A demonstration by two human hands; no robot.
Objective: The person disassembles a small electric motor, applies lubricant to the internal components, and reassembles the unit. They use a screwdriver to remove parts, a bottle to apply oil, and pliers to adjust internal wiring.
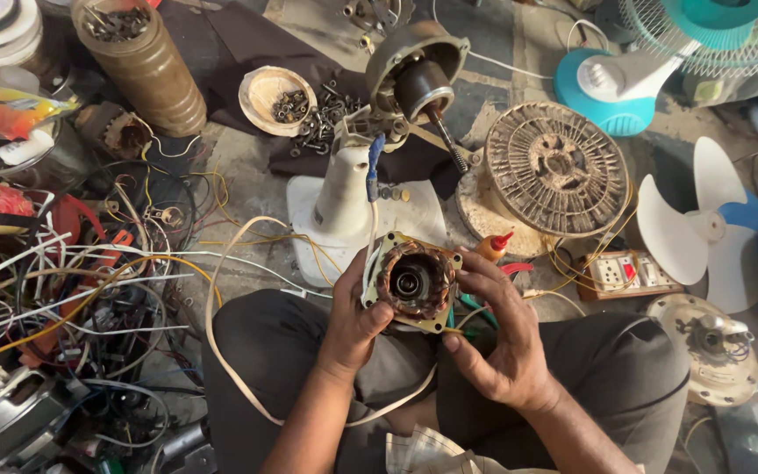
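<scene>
Workshop floor (247,167), bare concrete. Ahead of the left hand (353,320): a white fan base (344,206) standing on the floor, a dark cloth (239,53) with a shallow dish of screws (277,99) beyond it. Ahead of the right hand (493,338): a round dusty wire spool (554,171). Right of that hand: a switch board (626,274), white fan blades (690,228). Far left of the left hand: tangled wires (72,290), a brown cylinder (142,66).

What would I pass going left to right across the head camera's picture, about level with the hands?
Tangle of wires → left hand → copper-wound motor stator held in both hands → right hand → white switch-and-socket board → white fan blade.
</scene>
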